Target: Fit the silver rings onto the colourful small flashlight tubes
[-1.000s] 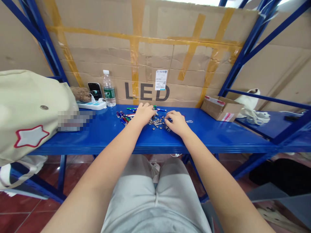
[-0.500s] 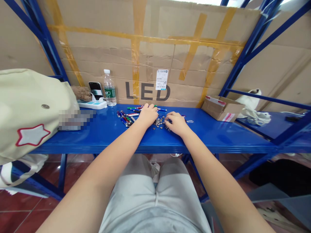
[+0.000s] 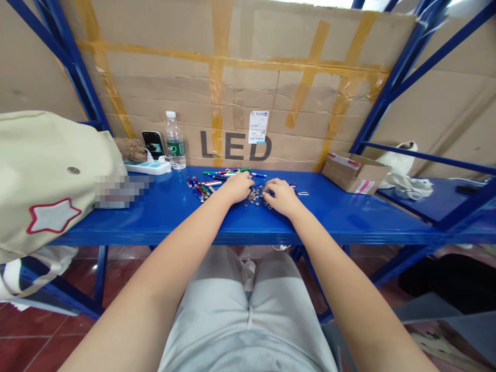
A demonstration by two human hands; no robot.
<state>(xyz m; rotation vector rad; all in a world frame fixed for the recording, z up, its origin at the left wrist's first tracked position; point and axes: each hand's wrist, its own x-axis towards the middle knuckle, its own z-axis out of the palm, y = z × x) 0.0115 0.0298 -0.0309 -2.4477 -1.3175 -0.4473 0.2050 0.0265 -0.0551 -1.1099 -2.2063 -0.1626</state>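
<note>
On the blue metal shelf (image 3: 163, 212) lies a small heap of round, coin-like metal pieces (image 3: 254, 195). My left hand (image 3: 237, 188) rests at the heap's left edge with its fingers curled down onto the pieces. My right hand (image 3: 282, 196) sits at the heap's right edge, fingers bent and pinched at the pieces. What either hand holds is hidden under the fingers. A scatter of small coloured pens (image 3: 203, 187) lies left of and behind my left hand. A thin wire ring (image 3: 303, 194) lies just right of my right hand.
A water bottle (image 3: 175, 141), a phone (image 3: 152, 144) and a white power strip (image 3: 149, 166) stand at the back left. A cream bag with a star patch (image 3: 46, 181) fills the left end. A small cardboard box (image 3: 353, 173) sits at the right. Taped cardboard marked LED (image 3: 234, 146) backs the shelf.
My left hand has slid a little right and nearer, off the pens and onto the heap, which now looks more gathered. My right hand has barely moved.
</note>
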